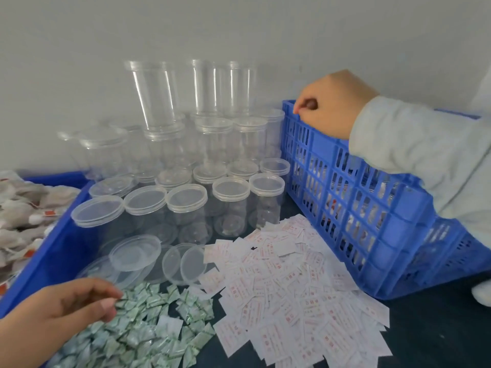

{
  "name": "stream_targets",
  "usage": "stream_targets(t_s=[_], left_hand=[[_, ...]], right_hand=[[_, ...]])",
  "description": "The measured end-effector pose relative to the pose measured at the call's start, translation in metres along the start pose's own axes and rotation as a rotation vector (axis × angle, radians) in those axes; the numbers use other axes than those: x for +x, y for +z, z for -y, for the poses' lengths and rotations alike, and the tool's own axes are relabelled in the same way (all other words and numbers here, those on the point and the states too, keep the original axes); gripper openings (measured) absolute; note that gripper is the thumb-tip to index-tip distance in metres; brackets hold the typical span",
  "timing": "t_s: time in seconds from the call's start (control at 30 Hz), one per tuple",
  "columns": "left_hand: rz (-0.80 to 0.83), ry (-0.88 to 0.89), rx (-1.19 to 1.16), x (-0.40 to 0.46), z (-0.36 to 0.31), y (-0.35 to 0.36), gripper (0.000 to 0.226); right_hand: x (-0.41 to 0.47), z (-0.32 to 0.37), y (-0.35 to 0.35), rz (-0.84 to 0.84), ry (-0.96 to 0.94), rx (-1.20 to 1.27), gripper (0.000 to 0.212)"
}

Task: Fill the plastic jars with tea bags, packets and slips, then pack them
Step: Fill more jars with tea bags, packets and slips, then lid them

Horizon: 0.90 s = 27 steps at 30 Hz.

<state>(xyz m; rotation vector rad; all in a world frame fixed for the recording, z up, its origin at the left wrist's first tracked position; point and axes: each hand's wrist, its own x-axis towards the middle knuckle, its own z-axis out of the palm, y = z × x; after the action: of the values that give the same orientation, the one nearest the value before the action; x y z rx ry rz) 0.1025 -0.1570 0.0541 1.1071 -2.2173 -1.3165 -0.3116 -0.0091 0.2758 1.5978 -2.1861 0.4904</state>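
Several clear plastic jars (231,205) with lids stand in rows at the middle, with taller stacks (156,94) behind against the wall. Loose clear lids (135,252) lie in front of them. A heap of small green packets (148,328) lies at the bottom left, and my left hand (66,304) reaches onto it, fingertips pinching at a packet. White slips with red print (287,282) are spread at the centre right. My right hand (329,102) is curled over the far top rim of a blue slotted crate (372,216) holding packed items. Tea bags (24,216) fill a bin at the left.
The blue bin (61,245) of tea bags borders the jars on the left. A grey wall closes the back. The dark table surface (438,333) shows at the bottom right, beside the crate. My pale sleeve (425,155) crosses above the crate.
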Motion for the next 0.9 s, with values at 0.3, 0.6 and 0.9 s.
stream_targets(t_s=[0.3,0.6,0.9], left_hand=[[-0.146,0.080,0.191,-0.017,-0.068,0.018,0.021],[-0.197,0.147,0.294,-0.013,-0.068,0.016,0.023],[-0.151,0.175,0.305,-0.012,-0.067,0.012,0.027]], right_hand=[[0.007,0.112,0.111,0.363,-0.103,0.052,0.026],[0.001,0.168,0.204,0.366,0.054,0.035,0.084],[0.009,0.168,0.228,0.250,0.203,0.186,0.094]])
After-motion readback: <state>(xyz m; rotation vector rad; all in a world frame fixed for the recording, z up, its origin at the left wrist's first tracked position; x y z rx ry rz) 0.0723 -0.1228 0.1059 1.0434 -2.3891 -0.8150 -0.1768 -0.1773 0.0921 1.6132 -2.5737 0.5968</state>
